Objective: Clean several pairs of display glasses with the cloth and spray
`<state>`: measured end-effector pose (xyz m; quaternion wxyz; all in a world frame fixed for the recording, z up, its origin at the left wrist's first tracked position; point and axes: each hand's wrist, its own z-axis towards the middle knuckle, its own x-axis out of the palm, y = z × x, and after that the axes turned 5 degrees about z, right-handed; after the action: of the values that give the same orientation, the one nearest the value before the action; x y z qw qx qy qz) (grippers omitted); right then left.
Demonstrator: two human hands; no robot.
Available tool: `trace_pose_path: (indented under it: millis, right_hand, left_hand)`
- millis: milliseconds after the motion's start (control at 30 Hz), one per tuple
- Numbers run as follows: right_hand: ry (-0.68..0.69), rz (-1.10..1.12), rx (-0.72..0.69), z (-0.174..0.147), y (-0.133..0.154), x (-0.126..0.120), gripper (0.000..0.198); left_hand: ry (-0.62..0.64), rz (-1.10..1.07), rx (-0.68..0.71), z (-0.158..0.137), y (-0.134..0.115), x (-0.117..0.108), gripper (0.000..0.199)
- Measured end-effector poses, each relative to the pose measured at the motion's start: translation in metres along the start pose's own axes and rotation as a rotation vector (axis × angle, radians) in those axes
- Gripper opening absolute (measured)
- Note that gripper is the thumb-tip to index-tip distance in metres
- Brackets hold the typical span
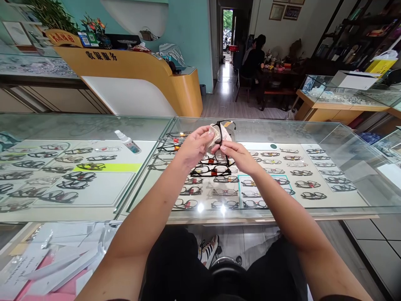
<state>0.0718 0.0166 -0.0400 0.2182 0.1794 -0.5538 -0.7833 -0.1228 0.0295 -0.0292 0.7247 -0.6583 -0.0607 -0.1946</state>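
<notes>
Both my hands are raised over a glass display case [144,175], close together. A pair of black-framed eyeglasses [220,133] is between them, turned on its side with a temple arm stretching to the right. My left hand [197,144] pinches a pale cloth [214,136] around one lens. My right hand [239,155] grips the frame near its lower part with thumb and fingers. Part of the cloth shows behind the frame. Below my hands, more black eyeglasses [211,170] lie at the case. A white spray bottle [128,142] lies tilted on the glass to the left.
Rows of eyeglasses [308,184] fill the case. Papers and plastic bags [62,259] lie in an opening at lower left. A wooden counter [184,90] stands beyond the case. A person in black [257,58] sits at a far table. My knees are under the case's front edge.
</notes>
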Motion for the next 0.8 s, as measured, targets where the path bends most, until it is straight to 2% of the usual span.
trace_pose_path:
  millis: [100,200,500,800]
  right_hand:
    - [0.019,-0.026,-0.014,-0.001,0.002,-0.003,0.051]
    - [0.031,-0.057,-0.012,-0.002,0.003,-0.005,0.051]
    - [0.023,-0.001,0.016,-0.002,0.007,-0.005,0.041]
    - [0.058,0.083,0.044,-0.004,0.003,-0.005,0.038]
  left_hand:
    - [0.155,0.029,-0.127,0.003,-0.003,-0.009,0.048]
    - [0.219,0.063,-0.191,0.004,-0.005,-0.015,0.046]
    - [0.250,0.029,-0.109,0.001,-0.006,-0.005,0.044]
    - [0.320,0.081,-0.115,-0.002,-0.014,-0.013,0.050]
